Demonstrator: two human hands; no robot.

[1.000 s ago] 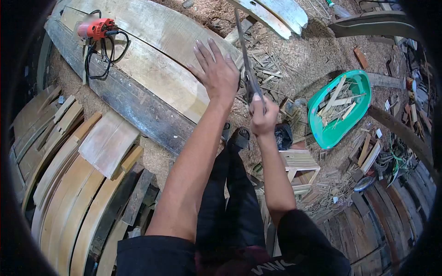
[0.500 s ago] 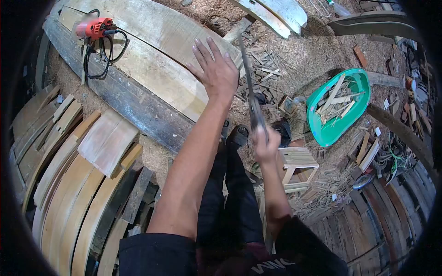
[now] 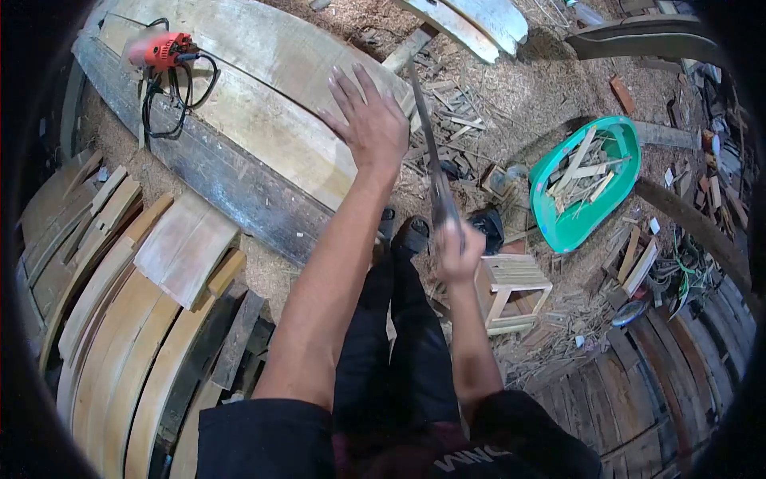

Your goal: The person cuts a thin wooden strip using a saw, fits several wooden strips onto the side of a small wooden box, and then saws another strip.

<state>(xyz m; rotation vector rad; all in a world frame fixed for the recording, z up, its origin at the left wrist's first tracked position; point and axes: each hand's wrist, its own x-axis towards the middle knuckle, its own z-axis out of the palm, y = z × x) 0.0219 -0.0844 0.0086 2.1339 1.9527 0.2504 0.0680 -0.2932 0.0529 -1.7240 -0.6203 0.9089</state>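
My left hand (image 3: pixel 373 121) lies flat on a pale wooden plank (image 3: pixel 275 52), near its right end, with fingers spread. In my right hand (image 3: pixel 459 251) is the handle of a handsaw (image 3: pixel 435 164), the fingers wrapped round it. The saw is seen nearly edge-on, its blade running away from me along the plank's cut end. Beneath the pale plank is a darker weathered board (image 3: pixel 215 180). Farther left on the planks rests an orange power tool (image 3: pixel 163 52) with its black cord (image 3: pixel 179 104) coiled beside it.
A green plastic tub (image 3: pixel 550 223) holding wood offcuts stands at the right. Close to my right forearm is a small slatted wooden stool (image 3: pixel 515 275). Curved planks (image 3: pixel 120 343) are stacked at the lower left. Shavings and scraps cover the ground (image 3: pixel 511 96).
The right hand and saw have shifted only slightly, with the blade a little farther left in view. My left hand stays flat on the plank; the whole view has moved a little.
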